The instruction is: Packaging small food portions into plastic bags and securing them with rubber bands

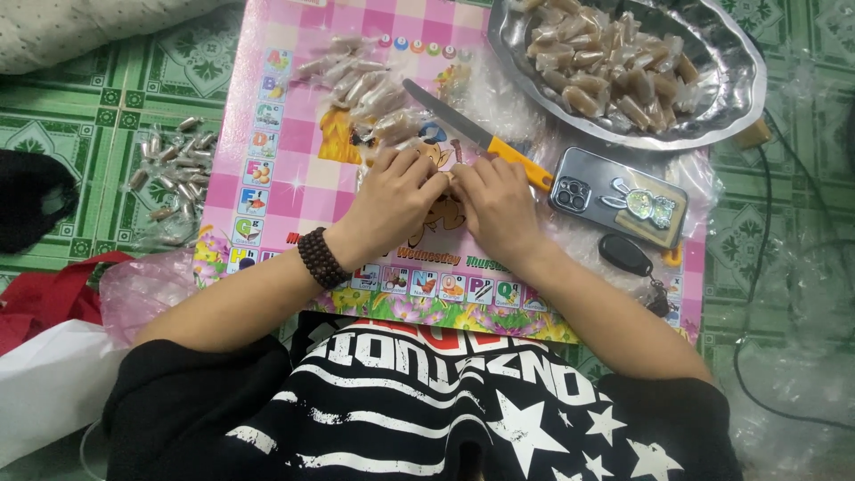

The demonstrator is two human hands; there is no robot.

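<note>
At the centre of the frame a small pale piece of candy (451,177) is showing between the fingertips of both hands, mostly hidden by them, so its wrapping cannot be made out. The left hand (396,198) is curling its fingers down over the piece from the left, and the right hand (495,203) is pressing in from the right, the fingertips of the two hands meeting around it; a dark beaded bracelet (319,257) is circling the left wrist. Both hands are resting on a pink checkered picture board (276,169) that is lying over a green patterned floor (80,116). Just above the hands a knife with an orange handle (476,135) is lying slantwise on the board, its handle end nearly touching the right hand. Toward the upper left of the board a heap of clear-wrapped candies (356,80) is sitting just beyond the left fingers. In the upper right a silver metal tray (730,98) is holding many more brown wrapped candies (601,62). Right of the hands a phone in a dark case (614,200) is lying face down, with a black key fob (626,255) just below it. At the left edge, off the board, a scatter of small wrapped pieces (174,169) is lying on the floor, and a red and white bag (49,347) is bunching in the lower left.
</note>
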